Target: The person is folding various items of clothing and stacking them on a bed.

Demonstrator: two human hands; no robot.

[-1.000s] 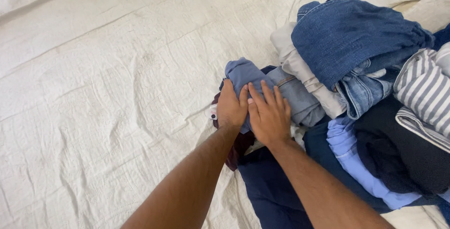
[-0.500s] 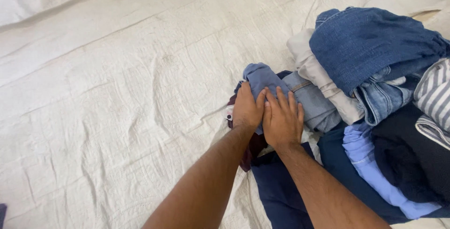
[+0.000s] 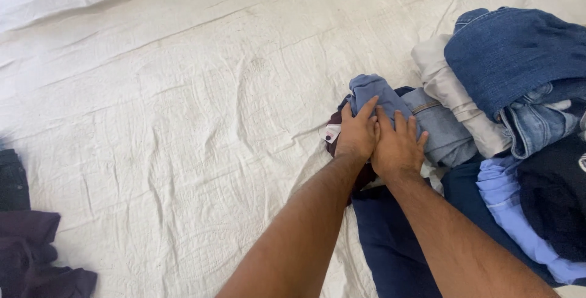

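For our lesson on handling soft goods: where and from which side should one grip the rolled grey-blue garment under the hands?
Grip the rolled grey-blue garment at its free rounded far end, coming from the bare sheet side. That end pokes clear beyond the left hand and right hand, while its other side abuts the light jeans.

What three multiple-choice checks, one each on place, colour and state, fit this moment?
1. Where do both hands rest?
A. on the folded grey-blue garment
B. on the bare sheet
C. on the dark clothes at far left

2. What colour is the garment under the forearms?
A. red
B. navy
C. yellow

3. How are the hands?
A. lifted apart
B. clenched in fists
C. flat, side by side

A: left hand and right hand lie on the grey-blue garment.
B: the navy garment is dark blue.
C: fingers lie extended, hands touching.
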